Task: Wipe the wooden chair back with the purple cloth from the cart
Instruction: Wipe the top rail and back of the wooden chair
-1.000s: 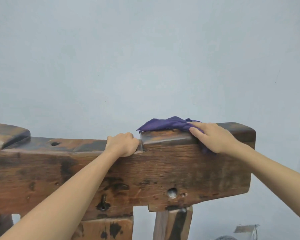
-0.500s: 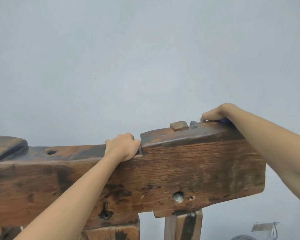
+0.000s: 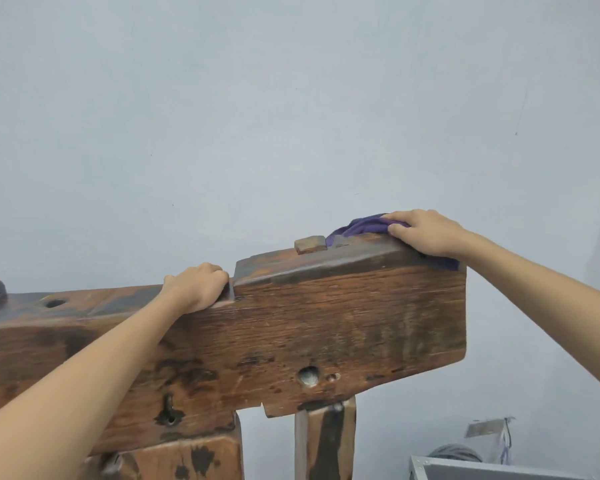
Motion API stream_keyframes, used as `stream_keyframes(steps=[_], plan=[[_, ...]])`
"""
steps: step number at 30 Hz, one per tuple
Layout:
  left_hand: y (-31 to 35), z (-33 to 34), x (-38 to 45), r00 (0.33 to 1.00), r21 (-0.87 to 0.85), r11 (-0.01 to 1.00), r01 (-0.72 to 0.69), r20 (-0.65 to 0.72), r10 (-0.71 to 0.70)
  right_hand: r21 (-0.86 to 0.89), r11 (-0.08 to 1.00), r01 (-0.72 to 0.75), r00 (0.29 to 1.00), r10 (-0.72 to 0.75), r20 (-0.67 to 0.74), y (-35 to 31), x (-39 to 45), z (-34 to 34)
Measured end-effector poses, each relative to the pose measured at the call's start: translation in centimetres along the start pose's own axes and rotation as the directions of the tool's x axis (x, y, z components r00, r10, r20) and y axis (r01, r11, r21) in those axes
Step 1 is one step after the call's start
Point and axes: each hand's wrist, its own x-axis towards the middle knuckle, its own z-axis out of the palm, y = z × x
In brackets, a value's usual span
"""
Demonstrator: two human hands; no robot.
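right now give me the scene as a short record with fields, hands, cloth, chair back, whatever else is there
left hand: fingers curled over the top edge of the wooden chair back, gripping at the step in the wood
right hand: pressing the purple cloth onto the raised top near the right end
purple cloth: bunched under the fingers, part hanging over the far right corner
wooden peg: stands up from the top, just left of the cloth
background: plain pale wall
lower right: corner of a grey box

Rough, dark-stained grainy wood forms the chair back (image 3: 343,323), soft matt fabric the purple cloth (image 3: 362,227).
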Motion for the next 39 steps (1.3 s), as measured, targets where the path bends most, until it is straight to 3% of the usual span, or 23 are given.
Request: stream_keyframes(steps=[3, 5, 8, 10, 13, 18, 23, 25, 28, 31, 33, 34, 36, 38, 39], plan=[[-0.1, 0.1, -0.1, 1.0, 0.007, 1.0, 0.004, -0.022, -0.003, 0.097, 0.994, -0.055, 0.974, 0.075, -0.216, 2.6, -2.0, 0.4], [0.0, 0.4, -0.3, 1.0, 0.015, 1.0, 0.017, -0.02, -0.017, 0.358, 0.932, -0.056, 0.948, 0.162, -0.274, 3.9, -2.6, 0.8], [0.4, 0.6, -0.2, 0.999, 0.016, 0.999, 0.032, -0.04, -0.031, 0.828, 0.561, 0.011, 0.955, 0.24, -0.176, 5.2, -3.2, 1.8], [0.7, 0.5, -0.4, 0.999, 0.018, 1.0, 0.024, -0.038, -0.023, 0.939, 0.342, 0.028, 0.952, 0.278, -0.13, 5.8, -3.5, 2.9], [0.9, 0.6, -0.5, 0.998, 0.026, 0.999, 0.037, -0.055, -0.036, 0.992, 0.098, -0.079, 0.89, 0.456, 0.026, 7.8, -3.7, 5.4], [1.0, 0.2, -0.7, 0.997, 0.003, 0.998, 0.059, -0.057, -0.059, 0.901, 0.164, -0.402, 0.819, 0.505, 0.274, 11.9, -7.5, 13.7], [1.7, -0.1, -1.7, 0.996, 0.007, 0.997, 0.076, -0.04, -0.075, 0.893, -0.07, -0.444, 0.765, 0.49, 0.419, 12.5, -11.3, 16.4], [1.9, 0.1, -2.0, 0.997, 0.023, 0.997, 0.069, -0.038, -0.068, 0.891, -0.116, -0.44, 0.758, 0.484, 0.437, 13.1, -10.8, 16.1], [1.9, 0.2, -1.8, 0.996, 0.028, 0.998, 0.064, -0.069, -0.062, 0.932, -0.103, -0.347, 0.815, 0.459, 0.354, 13.1, -7.5, 12.3], [2.0, -0.1, -1.7, 0.995, 0.04, 0.997, 0.059, -0.088, -0.055, 0.975, 0.039, -0.219, 0.888, 0.423, 0.182, 11.4, -2.9, 5.3], [2.0, 0.0, -1.7, 0.994, 0.053, 0.997, 0.053, -0.098, -0.048, 0.943, 0.255, -0.214, 0.924, 0.367, 0.11, 9.7, -0.3, 0.9], [1.9, 0.2, -1.7, 0.994, 0.056, 0.997, 0.05, -0.104, -0.044, 0.862, 0.446, -0.242, 0.942, 0.319, 0.099, 8.6, 0.9, -0.8], [1.7, 0.4, -1.6, 0.992, 0.057, 0.997, 0.049, -0.119, -0.042, 0.539, 0.79, -0.293, 0.956, 0.228, 0.185, 5.3, 3.2, -3.0], [1.6, 0.3, -1.5, 0.991, 0.042, 0.998, 0.048, -0.124, -0.043, 0.289, 0.93, -0.227, 0.949, 0.145, 0.279, 0.5, 4.9, -2.5], [1.7, 0.2, -1.6, 0.991, 0.021, 0.999, 0.048, -0.128, -0.045, 0.254, 0.953, -0.164, 0.95, 0.084, 0.301, -2.3, 5.5, -1.3]])
